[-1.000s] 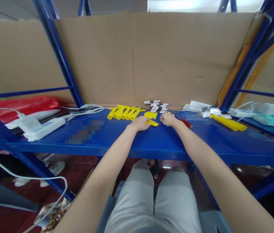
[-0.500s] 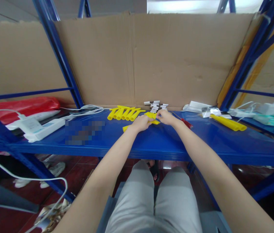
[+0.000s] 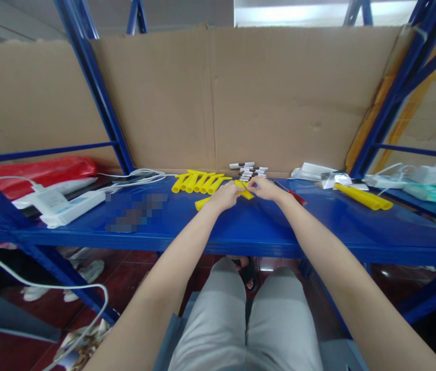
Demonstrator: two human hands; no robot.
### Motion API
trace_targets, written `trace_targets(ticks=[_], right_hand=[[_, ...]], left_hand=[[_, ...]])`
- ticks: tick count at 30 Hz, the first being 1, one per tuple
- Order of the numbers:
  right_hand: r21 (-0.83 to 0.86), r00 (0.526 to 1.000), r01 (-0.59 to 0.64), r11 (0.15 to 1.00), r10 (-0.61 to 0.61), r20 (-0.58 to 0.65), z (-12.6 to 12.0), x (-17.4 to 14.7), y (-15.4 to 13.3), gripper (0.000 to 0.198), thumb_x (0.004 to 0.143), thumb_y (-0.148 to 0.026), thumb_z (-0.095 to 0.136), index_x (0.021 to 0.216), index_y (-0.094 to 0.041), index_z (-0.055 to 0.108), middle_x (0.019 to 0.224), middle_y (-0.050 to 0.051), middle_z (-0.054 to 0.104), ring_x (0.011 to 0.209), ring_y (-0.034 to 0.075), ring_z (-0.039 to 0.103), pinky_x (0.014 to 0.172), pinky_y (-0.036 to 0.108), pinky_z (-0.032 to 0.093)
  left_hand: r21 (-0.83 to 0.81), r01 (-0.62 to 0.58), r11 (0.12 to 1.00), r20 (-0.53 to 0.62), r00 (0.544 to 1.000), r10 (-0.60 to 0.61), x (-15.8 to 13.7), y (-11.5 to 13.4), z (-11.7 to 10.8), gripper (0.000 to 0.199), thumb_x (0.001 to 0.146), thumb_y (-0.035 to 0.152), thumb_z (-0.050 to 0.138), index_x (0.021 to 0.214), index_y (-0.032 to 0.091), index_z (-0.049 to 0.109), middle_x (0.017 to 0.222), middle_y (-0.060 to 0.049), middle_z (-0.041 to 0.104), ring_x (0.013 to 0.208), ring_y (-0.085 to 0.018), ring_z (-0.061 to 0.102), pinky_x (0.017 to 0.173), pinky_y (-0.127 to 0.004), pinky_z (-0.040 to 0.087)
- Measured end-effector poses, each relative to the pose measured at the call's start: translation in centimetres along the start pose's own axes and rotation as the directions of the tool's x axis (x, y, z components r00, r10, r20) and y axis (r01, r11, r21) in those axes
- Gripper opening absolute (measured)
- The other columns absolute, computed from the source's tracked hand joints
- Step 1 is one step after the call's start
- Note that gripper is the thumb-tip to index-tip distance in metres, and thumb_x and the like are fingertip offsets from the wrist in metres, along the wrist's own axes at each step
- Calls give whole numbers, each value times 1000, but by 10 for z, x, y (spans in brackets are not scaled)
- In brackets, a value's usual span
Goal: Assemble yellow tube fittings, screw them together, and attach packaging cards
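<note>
My left hand (image 3: 225, 196) is closed with its fingertips at a small yellow piece (image 3: 246, 194), which lies between both hands just above the blue shelf. My right hand (image 3: 263, 188) pinches at the other side of that piece; its fingertips are small in view. A yellow tube (image 3: 201, 204) pokes out beneath my left wrist, partly hidden by it. Left of the hands, several yellow tubes (image 3: 196, 183) with narrow ends lie in a row. Just behind the hands is a stack of small white and dark pieces (image 3: 247, 170).
A red-handled screwdriver (image 3: 298, 198) lies right of my right hand. Further right are yellow tubes (image 3: 363, 197) and white packets (image 3: 313, 171). At left sit a white power strip (image 3: 73, 207), coiled white cable (image 3: 144, 176) and a red bag (image 3: 44, 172). Cardboard (image 3: 280, 98) walls the back.
The yellow piece between my fingers has shifted and shows a different, broader side. Both hands stay in nearly the same place, and the view has tilted very slightly.
</note>
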State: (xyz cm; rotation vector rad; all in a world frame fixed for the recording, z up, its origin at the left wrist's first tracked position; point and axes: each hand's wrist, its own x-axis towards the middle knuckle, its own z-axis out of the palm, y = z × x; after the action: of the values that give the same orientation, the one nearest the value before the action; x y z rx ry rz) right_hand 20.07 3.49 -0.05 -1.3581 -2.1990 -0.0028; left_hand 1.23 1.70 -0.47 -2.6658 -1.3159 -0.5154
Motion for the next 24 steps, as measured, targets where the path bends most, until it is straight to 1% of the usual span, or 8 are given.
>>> trace_targets(ticks=[7, 11, 18, 21, 24], right_hand=[[21, 1000, -4, 1000, 4, 9, -2, -1, -4, 13, 83, -8, 56, 84, -15, 67, 93, 7, 73, 87, 16, 64, 83, 27, 48], [38, 1000, -3, 999, 3, -1, -1, -1, -4, 12, 82, -9, 56, 84, -14, 67, 94, 8, 72, 88, 17, 63, 84, 29, 48], [42, 995, 92, 995, -90, -31, 1, 0, -1, 12, 78, -8, 58, 79, -15, 68, 90, 6, 72, 87, 17, 64, 84, 30, 49], [29, 990, 138, 990, -137, -24, -1, -2, -1, 19, 75, -6, 57, 81, -16, 72, 91, 6, 74, 88, 18, 65, 86, 30, 51], [11, 989, 150, 989, -150, 7, -3, -4, -4, 32, 72, -2, 53, 88, -18, 76, 97, 5, 76, 93, 18, 67, 89, 30, 51]], left_hand=[[38, 25, 999, 5, 1000, -25, -3, 5, -4, 42, 96, 18, 44, 131, 26, 65, 121, -11, 63, 114, -26, 61, 99, -38, 47], [47, 14, 999, -8, 1000, -13, -3, 5, -4, 39, 96, 20, 47, 131, 26, 65, 119, -11, 63, 113, -26, 62, 98, -38, 48], [24, -4, 1000, -21, 1000, 4, 1, 2, -1, 36, 96, 22, 49, 129, 22, 66, 119, -13, 65, 113, -27, 63, 98, -39, 48], [6, 0, 1000, -19, 1000, 0, 1, 0, 0, 36, 95, 23, 51, 127, 24, 68, 119, -12, 67, 113, -27, 63, 99, -40, 48], [-14, 9, 1000, -20, 1000, -9, 0, -2, 0, 36, 94, 24, 55, 127, 25, 69, 120, -11, 68, 114, -28, 63, 100, -40, 48]])
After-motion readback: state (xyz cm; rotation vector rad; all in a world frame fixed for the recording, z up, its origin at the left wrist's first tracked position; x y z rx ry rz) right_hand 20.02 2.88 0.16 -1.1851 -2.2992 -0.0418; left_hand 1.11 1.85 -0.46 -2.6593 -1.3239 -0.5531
